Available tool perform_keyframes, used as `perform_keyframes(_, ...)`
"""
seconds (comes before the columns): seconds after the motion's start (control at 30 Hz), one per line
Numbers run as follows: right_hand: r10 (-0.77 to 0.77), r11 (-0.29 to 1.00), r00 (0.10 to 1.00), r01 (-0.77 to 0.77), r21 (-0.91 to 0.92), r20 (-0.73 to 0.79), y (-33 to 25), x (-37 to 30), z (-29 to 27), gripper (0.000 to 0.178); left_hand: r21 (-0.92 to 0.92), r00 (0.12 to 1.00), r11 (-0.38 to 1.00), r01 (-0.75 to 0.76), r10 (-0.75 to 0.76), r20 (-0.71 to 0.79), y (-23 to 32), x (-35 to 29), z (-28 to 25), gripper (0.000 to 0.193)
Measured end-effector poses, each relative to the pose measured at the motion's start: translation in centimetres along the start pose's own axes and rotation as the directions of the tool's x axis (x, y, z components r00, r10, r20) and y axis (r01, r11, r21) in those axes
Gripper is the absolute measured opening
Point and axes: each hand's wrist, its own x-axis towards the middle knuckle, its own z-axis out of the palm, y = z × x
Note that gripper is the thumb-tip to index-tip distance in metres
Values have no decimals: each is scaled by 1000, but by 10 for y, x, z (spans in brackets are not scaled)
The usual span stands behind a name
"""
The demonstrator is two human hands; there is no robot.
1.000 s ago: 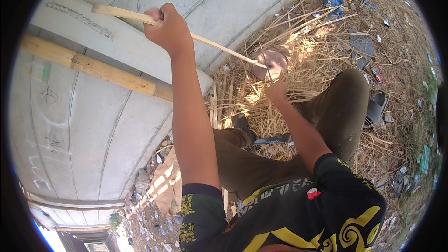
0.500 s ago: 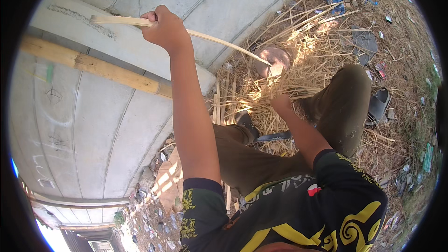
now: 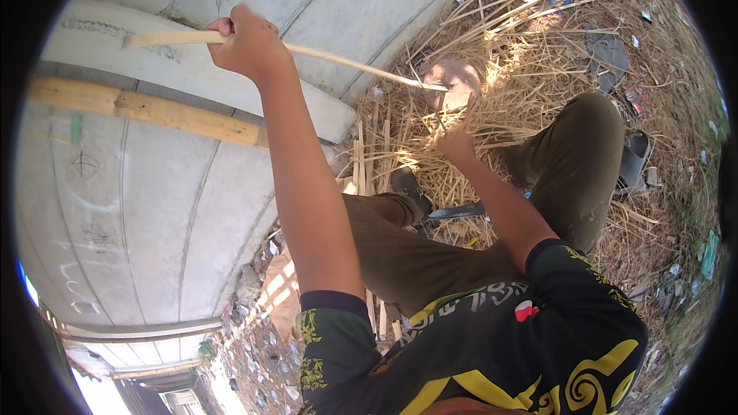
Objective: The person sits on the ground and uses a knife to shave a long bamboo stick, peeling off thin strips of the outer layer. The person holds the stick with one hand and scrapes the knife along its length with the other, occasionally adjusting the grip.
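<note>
Gripping left hand [image 3: 250, 44]: closed around a long pale strip [image 3: 338, 59], one end poking out left of the fist, up by the grey wall [image 3: 330, 0].
Strip: runs down and right to a round block [image 3: 463, 77], over its left edge, tip around the middle.
Right hand [image 3: 459, 147]: closed on a thin dark tool [image 3: 441, 121], just below the block's bottom edge; too small to tell what kind, tbh.
Loose strips [image 3: 515, 119]: messy pile by the block's right edge.
Sandal [image 3: 634, 161]: dark, just right of the bent knee [image 3: 596, 119].
</note>
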Motion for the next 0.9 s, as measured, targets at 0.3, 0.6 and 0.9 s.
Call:
perform_keyframes(0.3,395,894,901,-422,150,179,-1,-15,-4,44,-12,997,999,47,-48,-61,3,-3,-17,27)
perform_keyframes(0.6,419,858,777,-507,75,470,-2,-45,-3,40,-43,1000,999,28,-28,-3,6,-8,-8,27)
perform_keyframes(0.9,493,602,375,505,-619,785,31,-66,-10,46,-67,996,998,5,1,88,7,-17,5,29)
